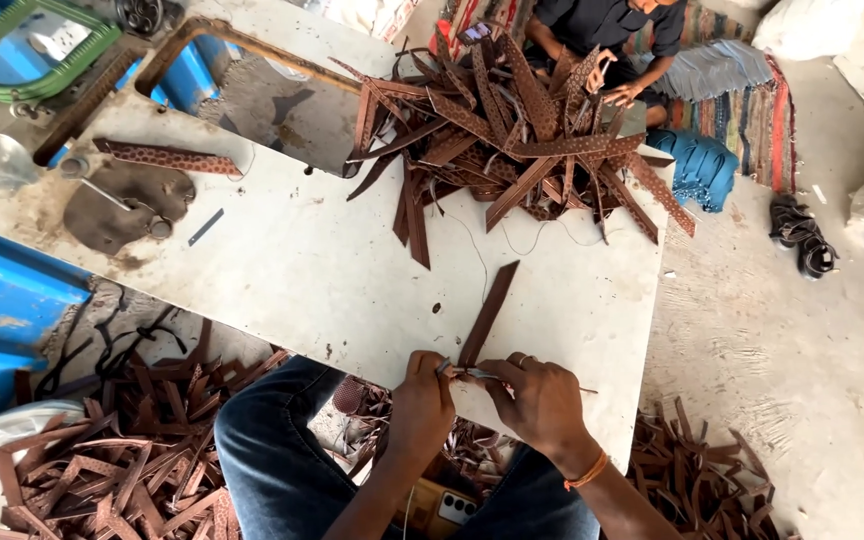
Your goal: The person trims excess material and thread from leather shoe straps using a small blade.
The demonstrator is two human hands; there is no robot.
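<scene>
Left hand [422,398] and right hand [540,395] pinching brown strap [489,312], white table [352,280] (strap pile [512,130] beyond)

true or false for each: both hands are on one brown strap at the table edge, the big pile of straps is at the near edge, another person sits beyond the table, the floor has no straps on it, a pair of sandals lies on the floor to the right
1. Both hands, the left hand and right hand, are on one brown strap at the near edge of the table. True.
2. The big pile of straps is at the near edge. False: it lies at the far side of the table.
3. Another person sits beyond the table. True.
4. The floor has no straps on it. False: loose straps lie on the floor on both sides of the legs.
5. A pair of sandals lies on the floor to the right. True.
</scene>
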